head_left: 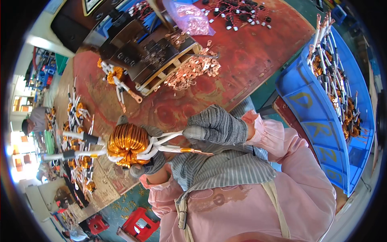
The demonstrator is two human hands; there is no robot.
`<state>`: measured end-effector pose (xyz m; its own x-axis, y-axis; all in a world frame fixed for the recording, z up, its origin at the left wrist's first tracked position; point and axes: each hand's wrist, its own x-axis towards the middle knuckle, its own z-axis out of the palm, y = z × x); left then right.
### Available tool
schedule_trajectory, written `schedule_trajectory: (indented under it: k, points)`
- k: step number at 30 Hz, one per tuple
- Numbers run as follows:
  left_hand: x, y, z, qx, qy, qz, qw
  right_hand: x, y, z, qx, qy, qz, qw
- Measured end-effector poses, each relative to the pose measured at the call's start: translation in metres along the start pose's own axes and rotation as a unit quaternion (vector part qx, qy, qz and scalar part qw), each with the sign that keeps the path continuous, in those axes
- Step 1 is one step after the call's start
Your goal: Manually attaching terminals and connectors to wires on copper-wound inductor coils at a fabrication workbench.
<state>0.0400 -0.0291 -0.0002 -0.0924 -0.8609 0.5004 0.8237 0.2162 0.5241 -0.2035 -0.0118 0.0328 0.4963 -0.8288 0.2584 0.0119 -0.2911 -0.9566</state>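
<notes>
A copper-wound toroidal coil [128, 141] with white sleeved leads on both sides is held up over the near edge of the table. My left hand [155, 162], in a grey knit glove, is closed around it from behind and below, with fingertips showing at its rim. My right hand [216, 125], gloved the same way, pinches the end of one white lead [171, 136] on the coil's right. Just below that, another lead [181, 149] ends in bare copper strands. The leads on the left side carry black sleeves [90, 138].
Copper lugs [193, 70] lie heaped beside a dark press-like machine [133, 48] on the red table [258, 48]. One coil [116, 76] lies by the machine; several more [80, 117] are at left. A blue crate [312, 121] of coils stands right. Red stool [139, 224] below.
</notes>
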Motion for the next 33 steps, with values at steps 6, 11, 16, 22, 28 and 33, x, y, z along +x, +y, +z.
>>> schedule_trajectory:
  k: [6,11,16,22,28,33]
  points:
    - [0.035,0.005,-0.008,-0.320,0.000,-0.094,0.943,-0.001,0.023,-0.072,0.087,0.371,-0.027,0.924]
    - [0.054,0.010,-0.058,-0.003,0.144,-0.037,0.989,0.038,0.058,-0.184,-0.344,0.434,0.057,0.831]
    - [0.053,0.005,-0.056,0.022,0.137,-0.070,0.988,0.092,0.075,-0.231,-0.750,0.221,0.276,0.559]
    - [0.052,0.007,-0.060,0.049,0.127,-0.082,0.987,0.095,0.070,-0.268,-0.567,0.285,0.297,0.714]
    - [0.056,0.006,-0.054,0.072,0.157,-0.079,0.982,0.043,0.045,-0.277,0.267,0.369,0.046,0.889]
    - [0.050,0.007,-0.074,0.099,0.120,-0.081,0.984,0.046,0.021,-0.246,0.532,0.250,-0.113,0.801]
